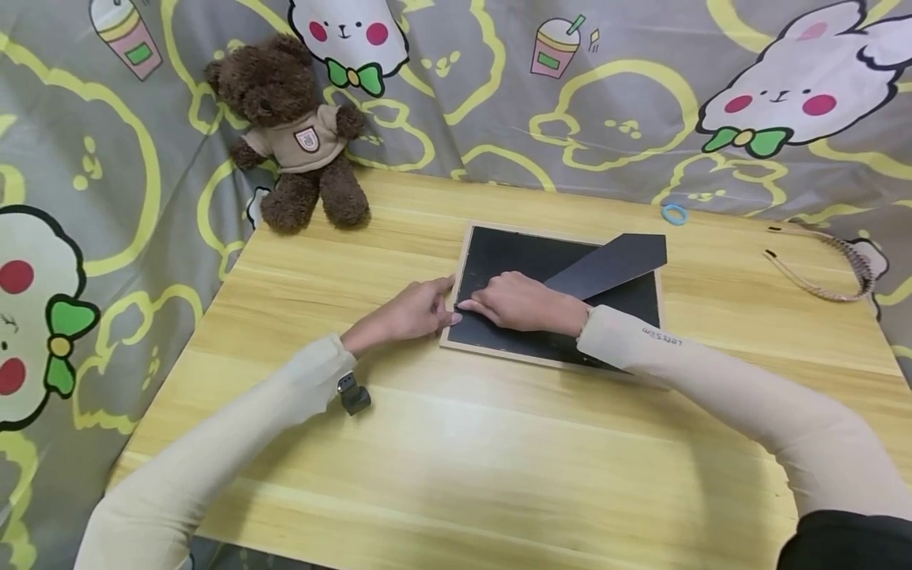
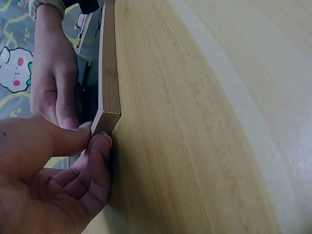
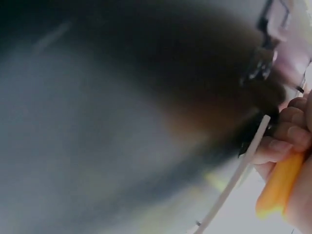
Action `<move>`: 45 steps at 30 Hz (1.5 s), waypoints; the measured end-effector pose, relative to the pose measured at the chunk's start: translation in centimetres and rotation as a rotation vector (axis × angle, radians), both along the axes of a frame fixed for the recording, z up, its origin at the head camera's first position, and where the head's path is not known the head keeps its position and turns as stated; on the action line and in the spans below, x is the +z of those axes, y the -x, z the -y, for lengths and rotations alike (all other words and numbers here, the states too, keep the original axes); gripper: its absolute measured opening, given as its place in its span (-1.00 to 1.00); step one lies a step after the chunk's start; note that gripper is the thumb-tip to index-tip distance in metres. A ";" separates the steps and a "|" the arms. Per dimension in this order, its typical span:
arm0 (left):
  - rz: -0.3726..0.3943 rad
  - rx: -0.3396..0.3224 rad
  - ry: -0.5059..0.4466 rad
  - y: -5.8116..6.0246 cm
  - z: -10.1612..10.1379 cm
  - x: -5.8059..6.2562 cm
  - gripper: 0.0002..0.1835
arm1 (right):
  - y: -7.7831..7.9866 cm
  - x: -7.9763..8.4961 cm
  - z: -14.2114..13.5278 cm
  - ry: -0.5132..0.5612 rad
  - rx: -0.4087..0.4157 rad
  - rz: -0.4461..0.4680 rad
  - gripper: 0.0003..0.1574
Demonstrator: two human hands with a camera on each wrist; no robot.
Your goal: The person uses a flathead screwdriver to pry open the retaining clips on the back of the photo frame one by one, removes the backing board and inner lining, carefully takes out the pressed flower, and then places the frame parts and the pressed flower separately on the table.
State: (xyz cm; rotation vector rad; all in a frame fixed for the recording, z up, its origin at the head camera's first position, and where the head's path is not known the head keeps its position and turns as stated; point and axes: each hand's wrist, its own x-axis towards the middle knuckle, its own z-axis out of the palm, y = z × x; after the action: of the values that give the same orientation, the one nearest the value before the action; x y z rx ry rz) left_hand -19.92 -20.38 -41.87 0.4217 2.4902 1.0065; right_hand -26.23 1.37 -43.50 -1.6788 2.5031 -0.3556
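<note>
A picture frame (image 1: pixel 556 364) lies face down, its black backing and fold-out stand (image 1: pixel 606 265) upward. My left hand (image 1: pixel 416 309) holds the frame's left edge; in the left wrist view the left hand (image 2: pixel 53 170) has thumb and fingertips at a corner of the wooden frame (image 2: pixel 109 73). Over the left part of the backing, my right hand (image 1: pixel 523 305) is curled, its thumb near that same edge. In the right wrist view, the curled right hand (image 3: pixel 292 131) holds an orange, handle-like object (image 3: pixel 280 187). Its tip and exact kind are hidden.
A brown teddy bear (image 1: pixel 299 134) sits at the table's back left. Behind the frame to the right lies a blue ring (image 1: pixel 674 214), and farther right a headband (image 1: pixel 851 269). A patterned curtain (image 1: pixel 463 95) borders the wooden table (image 1: pixel 499 467).
</note>
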 end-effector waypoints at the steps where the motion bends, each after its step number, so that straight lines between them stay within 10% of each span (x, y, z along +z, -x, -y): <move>1: -0.001 -0.001 0.002 0.0 -0.1 0.0 -0.13 | 0.0 0.0 -0.1 -0.001 0.005 0.003 -0.45; 45: 0.018 0.002 0.018 0.3 0.0 0.0 -0.16 | 0.4 -0.4 -0.5 0.019 0.007 -0.055 -0.41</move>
State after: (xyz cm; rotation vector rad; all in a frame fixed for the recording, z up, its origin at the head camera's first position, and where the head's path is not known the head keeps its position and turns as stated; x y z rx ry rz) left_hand -20.18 -20.34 -41.90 0.4025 2.4820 0.9839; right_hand -26.68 1.88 -43.92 -1.7273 2.5391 -0.3380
